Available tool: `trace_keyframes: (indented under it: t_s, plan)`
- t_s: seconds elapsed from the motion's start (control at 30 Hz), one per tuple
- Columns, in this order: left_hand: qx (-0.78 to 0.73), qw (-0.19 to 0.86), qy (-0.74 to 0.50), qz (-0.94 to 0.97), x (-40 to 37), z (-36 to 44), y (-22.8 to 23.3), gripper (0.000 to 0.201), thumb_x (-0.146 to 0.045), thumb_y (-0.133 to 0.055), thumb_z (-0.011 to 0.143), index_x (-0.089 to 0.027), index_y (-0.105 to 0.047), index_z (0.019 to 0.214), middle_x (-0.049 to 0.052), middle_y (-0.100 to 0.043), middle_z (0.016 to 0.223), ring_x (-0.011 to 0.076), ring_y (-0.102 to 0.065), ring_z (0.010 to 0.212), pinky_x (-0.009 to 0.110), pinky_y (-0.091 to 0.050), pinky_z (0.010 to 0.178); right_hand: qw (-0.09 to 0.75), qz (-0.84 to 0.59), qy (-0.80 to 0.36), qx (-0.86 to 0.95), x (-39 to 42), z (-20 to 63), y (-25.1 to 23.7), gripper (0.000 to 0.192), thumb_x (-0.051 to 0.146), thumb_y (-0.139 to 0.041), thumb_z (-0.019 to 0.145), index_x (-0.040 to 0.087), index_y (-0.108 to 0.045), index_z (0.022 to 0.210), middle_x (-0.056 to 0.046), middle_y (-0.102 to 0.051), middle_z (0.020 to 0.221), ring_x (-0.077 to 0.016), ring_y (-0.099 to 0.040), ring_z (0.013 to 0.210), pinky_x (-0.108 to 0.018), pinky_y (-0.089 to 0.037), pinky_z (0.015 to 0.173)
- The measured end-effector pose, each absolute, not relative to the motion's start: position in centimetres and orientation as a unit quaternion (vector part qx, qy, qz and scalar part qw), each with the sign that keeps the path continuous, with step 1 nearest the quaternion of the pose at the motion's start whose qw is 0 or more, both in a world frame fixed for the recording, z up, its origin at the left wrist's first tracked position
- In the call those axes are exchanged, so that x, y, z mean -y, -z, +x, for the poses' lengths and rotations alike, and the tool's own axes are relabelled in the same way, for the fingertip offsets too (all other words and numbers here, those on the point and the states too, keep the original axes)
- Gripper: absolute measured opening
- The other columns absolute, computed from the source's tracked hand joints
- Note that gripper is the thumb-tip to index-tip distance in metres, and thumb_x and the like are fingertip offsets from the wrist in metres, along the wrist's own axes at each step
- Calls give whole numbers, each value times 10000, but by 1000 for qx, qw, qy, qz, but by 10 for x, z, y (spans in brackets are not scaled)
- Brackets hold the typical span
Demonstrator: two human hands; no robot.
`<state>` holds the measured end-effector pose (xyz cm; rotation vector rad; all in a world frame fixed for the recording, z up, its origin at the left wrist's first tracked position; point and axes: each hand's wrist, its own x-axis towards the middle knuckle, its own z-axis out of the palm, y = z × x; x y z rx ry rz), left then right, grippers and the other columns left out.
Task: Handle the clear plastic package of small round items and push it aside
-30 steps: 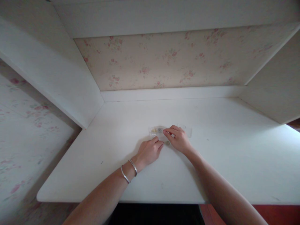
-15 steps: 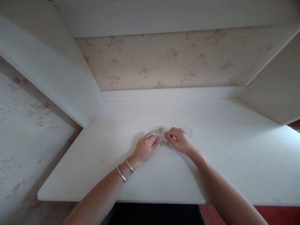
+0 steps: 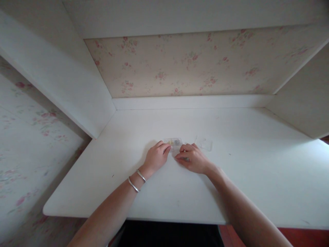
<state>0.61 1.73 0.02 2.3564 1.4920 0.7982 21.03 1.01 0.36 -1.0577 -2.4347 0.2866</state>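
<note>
A small clear plastic box [image 3: 175, 142] with tiny yellowish and grey round pieces inside lies on the white desk [image 3: 164, 192]. My left hand [image 3: 155, 158], with two silver bangles on the wrist, has its fingertips against the box's left end. My right hand [image 3: 193, 159] lies just right of and below the box. Its fingertips are closed over a small grey round piece [image 3: 186, 159] on the desk. Whether the piece is lifted off the surface I cannot tell.
A flat clear lid or second clear tray [image 3: 204, 144] lies on the desk right of my right hand. White side panels close the desk in at left [image 3: 66, 85] and right [image 3: 298, 103]. Floral wallpaper [image 3: 195, 65] backs it. The front edge runs close to me.
My left hand slid up and left to the box's left end. My right hand came down from the box onto the loose grey piece, and the small ring seen beside it is now hidden.
</note>
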Motion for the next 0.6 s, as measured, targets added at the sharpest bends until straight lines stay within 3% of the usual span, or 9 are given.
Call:
trace_keyframes:
  t_s: [0.37,0.6]
  plan:
    - [-529,107,-300,786,-16,3,-7,248,-301,-381,943,-211,-610,974,28,-615,934,130,-585,860,238,-471,787,182,-379,-62,905,-5,201,-4,181,185,-504,878,231,-670,824,-20,-605,820,-137,-523,801,-302,-272,737]
    - [-528,112,-304,785,-16,4,-5,231,-286,-399,934,-210,-614,971,38,-618,939,139,-581,860,253,-474,791,171,-389,-35,905,-4,201,-8,166,241,-524,891,248,-674,819,-19,-604,839,-144,-511,801,-316,-264,753]
